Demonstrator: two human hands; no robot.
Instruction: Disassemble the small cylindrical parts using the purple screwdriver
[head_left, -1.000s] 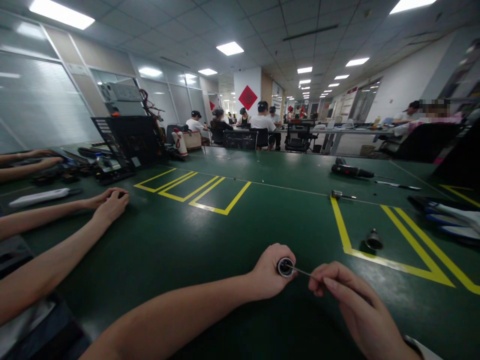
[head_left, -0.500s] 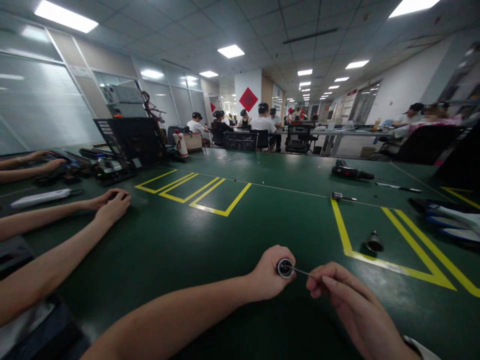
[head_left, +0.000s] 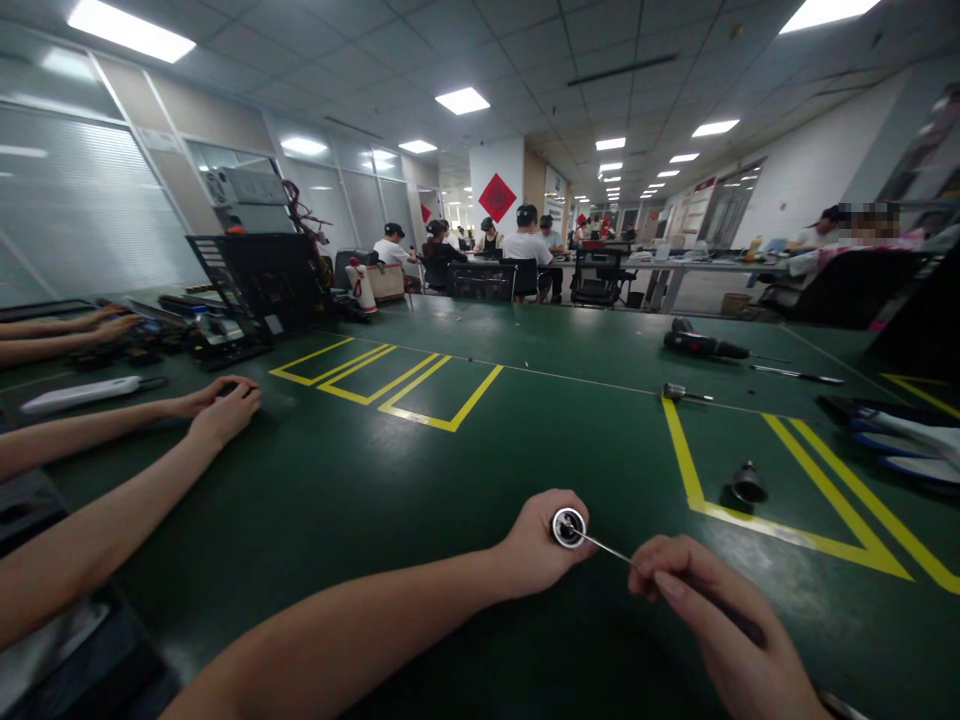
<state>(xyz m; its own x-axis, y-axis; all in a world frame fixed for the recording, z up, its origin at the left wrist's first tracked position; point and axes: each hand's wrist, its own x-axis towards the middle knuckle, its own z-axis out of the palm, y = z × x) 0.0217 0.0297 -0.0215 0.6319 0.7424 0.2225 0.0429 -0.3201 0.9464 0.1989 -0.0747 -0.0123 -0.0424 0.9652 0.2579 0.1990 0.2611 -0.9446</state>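
Note:
My left hand (head_left: 536, 545) is closed in a fist around a small round metal part (head_left: 568, 527) whose silvery end faces me. My right hand (head_left: 712, 625) is closed on a thin screwdriver (head_left: 609, 549), and its slim shaft reaches left with the tip in the open end of the part. Both hands rest low over the green table (head_left: 420, 480), near its front edge.
A dark cone-shaped piece (head_left: 748, 483) sits inside yellow floor-tape lines (head_left: 817, 500). A power driver (head_left: 701, 343), a small bit (head_left: 675, 391) and a long tool (head_left: 795, 373) lie farther right. Another person's hands (head_left: 221, 405) rest at left. Black equipment (head_left: 255, 285) stands behind them; people sit at far desks.
My right hand has drawn back a little to the right and down, showing more of the screwdriver shaft. The round part has tilted so its bright end shows more.

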